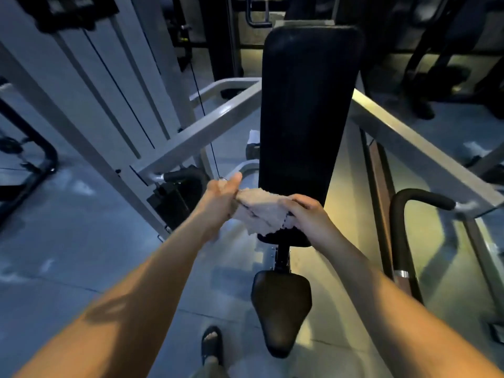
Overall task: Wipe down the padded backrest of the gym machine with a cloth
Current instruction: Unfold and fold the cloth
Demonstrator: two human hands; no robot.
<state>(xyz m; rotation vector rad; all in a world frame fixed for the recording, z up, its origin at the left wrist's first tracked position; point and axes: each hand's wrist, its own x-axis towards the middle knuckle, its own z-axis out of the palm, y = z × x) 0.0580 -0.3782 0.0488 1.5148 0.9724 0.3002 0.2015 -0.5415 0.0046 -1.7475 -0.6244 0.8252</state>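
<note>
Ok so quick read on this one. The backrest (308, 105) is the long black pad standing up the middle of the machine, and everything else I'll place off that.

The cloth (256, 211), a pale towel-type thing, is bunched up right at the bottom left corner of the backrest, partly draped over its lower edge. Both hands are on it. The left hand (223, 192) sits just left of the pad's bottom corner, gripping one end of the cloth w/ the thumb sticking up. The right hand (308, 211) is on the bottom edge of the pad itself, fingers curled over the other end of the cloth and pressing it down there.

Progress-wise, tbh can't tell much. The pad is dark and the light is dim, so no streaks or damp patches show that would tell which bits are done. Only the very bottom has cloth on it rn; the whole middle and top of the backrest is bare. My guess is most of the wiping is left, or at least one more long pass up the pad, but that's a guess.

Other stuff: the seat (281, 304) is below the backrest, a curved black handle (420, 200) is off to its right, and a sandalled foot (212, 342) is below and left.
</note>
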